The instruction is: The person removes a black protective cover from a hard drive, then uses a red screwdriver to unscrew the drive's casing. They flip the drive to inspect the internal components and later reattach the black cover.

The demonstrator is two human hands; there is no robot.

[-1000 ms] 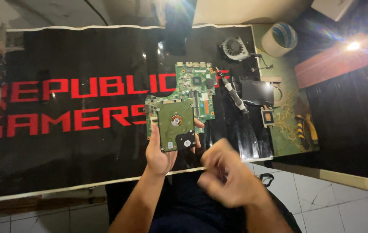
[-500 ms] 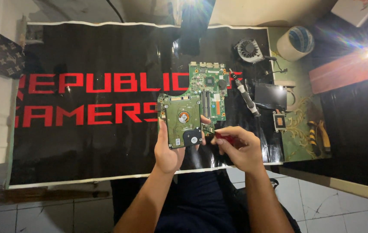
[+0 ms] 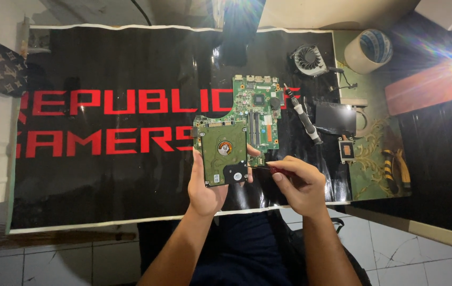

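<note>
Fingers of the left hand [image 3: 205, 185] clasp a hard drive [image 3: 223, 153] board-side up near the mat's [image 3: 104, 185] front edge, exposing it to the red-handled screwdriver [image 3: 276, 170] pinched in the right hand [image 3: 300, 185].

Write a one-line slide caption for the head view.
Left hand holds a hard drive; right hand brings a screwdriver to it.

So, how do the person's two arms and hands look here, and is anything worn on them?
Both forearms are bare up to the bottom edge of the picture: no sleeves show. The left hand and the right hand have no gloves. I see no watch, ring or bracelet on either wrist or on the fingers. The nails look short and plain.
</note>
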